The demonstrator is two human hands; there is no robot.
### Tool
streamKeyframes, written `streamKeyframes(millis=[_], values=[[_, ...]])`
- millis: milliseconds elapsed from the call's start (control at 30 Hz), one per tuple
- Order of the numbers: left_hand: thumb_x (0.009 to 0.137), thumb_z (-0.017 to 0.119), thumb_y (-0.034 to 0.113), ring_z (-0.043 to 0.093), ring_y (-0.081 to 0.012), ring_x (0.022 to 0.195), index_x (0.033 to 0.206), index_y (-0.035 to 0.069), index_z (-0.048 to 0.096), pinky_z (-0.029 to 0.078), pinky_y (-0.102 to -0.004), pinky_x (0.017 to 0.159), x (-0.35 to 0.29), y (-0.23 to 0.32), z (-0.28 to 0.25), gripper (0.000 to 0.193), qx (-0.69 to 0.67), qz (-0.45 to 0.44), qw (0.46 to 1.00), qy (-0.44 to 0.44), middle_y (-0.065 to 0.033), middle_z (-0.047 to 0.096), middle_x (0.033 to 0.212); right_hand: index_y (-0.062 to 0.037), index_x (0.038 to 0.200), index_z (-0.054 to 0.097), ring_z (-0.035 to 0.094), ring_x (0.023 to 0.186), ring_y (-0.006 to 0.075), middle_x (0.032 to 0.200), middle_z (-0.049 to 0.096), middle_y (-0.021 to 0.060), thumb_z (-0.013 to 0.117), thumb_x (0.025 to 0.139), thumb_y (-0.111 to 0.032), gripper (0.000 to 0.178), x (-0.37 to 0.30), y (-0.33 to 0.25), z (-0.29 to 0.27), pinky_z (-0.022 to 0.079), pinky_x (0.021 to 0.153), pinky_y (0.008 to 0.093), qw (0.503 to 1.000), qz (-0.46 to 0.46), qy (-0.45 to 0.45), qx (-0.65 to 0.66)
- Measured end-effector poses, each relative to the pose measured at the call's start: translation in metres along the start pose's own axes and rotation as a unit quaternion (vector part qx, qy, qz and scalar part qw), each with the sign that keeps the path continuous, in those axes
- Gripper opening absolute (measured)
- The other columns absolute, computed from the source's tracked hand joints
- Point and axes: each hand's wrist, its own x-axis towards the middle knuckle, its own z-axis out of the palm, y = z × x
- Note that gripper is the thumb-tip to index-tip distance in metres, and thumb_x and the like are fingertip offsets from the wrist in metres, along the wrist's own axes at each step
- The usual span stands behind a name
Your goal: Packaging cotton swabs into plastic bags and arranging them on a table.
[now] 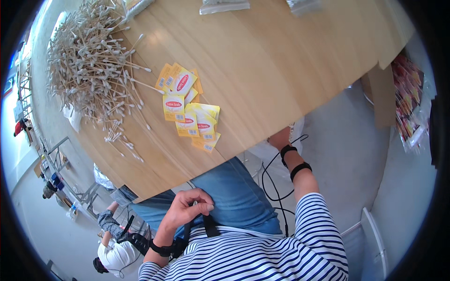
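My left hand (191, 207) is over my lap, just below the table edge. Its fingers are curled in, with the thumb pressed to them; whether anything is inside is hidden. Reaching down past the table's near edge, my right hand (280, 138) is beside a clear plastic bag (296, 136), its fingers hidden. On the wooden table (262, 70) lies a loose group of yellow printed cards (190, 110), several overlapping. Left of them spreads a big heap of cotton swabs (91, 61), with one stray swab (146, 86) touching the cards.
Plastic bags (224, 6) lie at the table's far side. On the right, an open cardboard box (382, 96) stands next to colourful packaging (407, 93) in clear plastic. Black cables (276, 192) hang below the table edge. Another person (117, 253) is at the lower left.
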Motion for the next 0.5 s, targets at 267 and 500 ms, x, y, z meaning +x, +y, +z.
streamKeyframes(millis=[267, 500], values=[[0.087, 0.074, 0.005, 0.063, -0.0095, 0.071, 0.097, -0.001, 0.067, 0.05, -0.0235, 0.066, -0.004, -0.004, 0.008, 0.013, 0.042, 0.049, 0.998, 0.014, -0.0024, 0.067, 0.078, -0.0193, 0.122, 0.06, 0.058, 0.113, 0.0413, 0.098, 0.071, 0.0138, 0.069, 0.074, -0.014, 0.049, 0.031, -0.024, -0.101, 0.052, 0.082, 0.0535, 0.992, 0.12, 0.033, -0.028], [0.083, 0.079, 0.011, 0.058, -0.0087, 0.069, 0.105, 0.0, 0.066, 0.047, -0.0256, 0.067, -0.02, -0.009, 0.016, 0.028, 0.158, 0.138, 0.978, 0.021, -0.0011, 0.065, 0.074, -0.0169, 0.122, 0.058, 0.064, 0.109, 0.0416, 0.097, 0.073, 0.013, 0.072, 0.075, -0.019, 0.049, 0.033, -0.046, -0.114, 0.049, 0.093, 0.0551, 0.98, 0.161, 0.074, 0.092]])
